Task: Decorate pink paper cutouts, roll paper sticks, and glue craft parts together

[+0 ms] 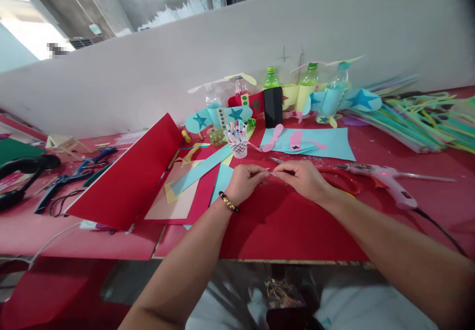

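Over the red sheet on the table, my left hand point(245, 182) and my right hand point(302, 179) meet with fingertips pinched. Between them is a small pale pink strip point(272, 173), mostly hidden by the fingers. Scissors with red-orange handles point(351, 184) lie partly under my right hand, their tip pointing left. Just beyond the hands, pink paper cutouts point(296, 140), one propeller-shaped point(273, 138), rest on light blue paper point(334, 142). To the right lies a pink hot glue gun point(389, 181) with a red light showing and a clear stick in its back.
A white patterned cup point(239, 149) of markers stands ahead. Behind it are bottles dressed as paper planes point(213, 115) and a black phone point(273, 107) propped upright. A red folded board point(129, 176) stands left, near coloured sheets point(178, 206). Plastic strips point(411, 127) pile up far right.
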Available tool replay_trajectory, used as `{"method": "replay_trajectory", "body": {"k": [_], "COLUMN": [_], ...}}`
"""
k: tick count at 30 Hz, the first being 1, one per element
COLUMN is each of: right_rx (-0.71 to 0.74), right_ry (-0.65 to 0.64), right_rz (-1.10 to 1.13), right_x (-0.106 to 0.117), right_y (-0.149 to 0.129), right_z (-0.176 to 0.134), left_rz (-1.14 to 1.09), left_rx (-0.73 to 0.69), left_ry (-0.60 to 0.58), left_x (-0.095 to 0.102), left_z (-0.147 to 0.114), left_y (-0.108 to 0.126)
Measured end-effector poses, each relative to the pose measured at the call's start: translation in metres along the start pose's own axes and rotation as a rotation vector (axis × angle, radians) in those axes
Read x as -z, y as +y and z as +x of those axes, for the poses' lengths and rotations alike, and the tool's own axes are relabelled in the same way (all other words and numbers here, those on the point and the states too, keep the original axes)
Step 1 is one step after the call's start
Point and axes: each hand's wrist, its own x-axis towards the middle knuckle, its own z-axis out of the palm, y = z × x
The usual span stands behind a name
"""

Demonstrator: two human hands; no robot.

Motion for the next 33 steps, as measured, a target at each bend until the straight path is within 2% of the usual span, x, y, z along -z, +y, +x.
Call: {"method": "replay_trajectory", "body": {"k": [7, 11, 15, 19, 24, 27, 33], "right_rx": [-0.023, -0.046, -0.07, -0.09, -0.017, -0.012, -0.107], "right_ry": [-0.029, -0.038, -0.045, -0.071, -0.015, -0.012, -0.023], "right_rz": [-0.163, -0.193, -0.218, -0.178, 0.007, -0.009, -0.049], "right_x": [0.002, 0.003, 0.003, 0.002, 0.002, 0.003, 0.004], "right_y": [-0.002, -0.002, -0.002, -0.003, -0.002, -0.003, -0.004], "right_z": [0.001, 0.001, 0.001, 0.001, 0.0, -0.001, 0.001], "left_rz": [0.065, -0.002, -0.081, -0.051, 0.024, 0.028, -0.172], "left_rx": [0.021, 0.049, 0.029, 0.021, 0.01, 0.018, 0.065], "left_ry": [-0.05, -0.073, -0.036, -0.033, -0.059, -0.075, 0.058], "left_x": [0.001, 0.0, -0.002, -0.002, 0.0, 0.0, 0.001], "left_z": [-0.002, -0.001, -0.001, -0.001, -0.001, -0.001, 0.003], "left_y": [0.005, 0.003, -0.002, -0.005, -0.002, 0.0, -0.005]}}
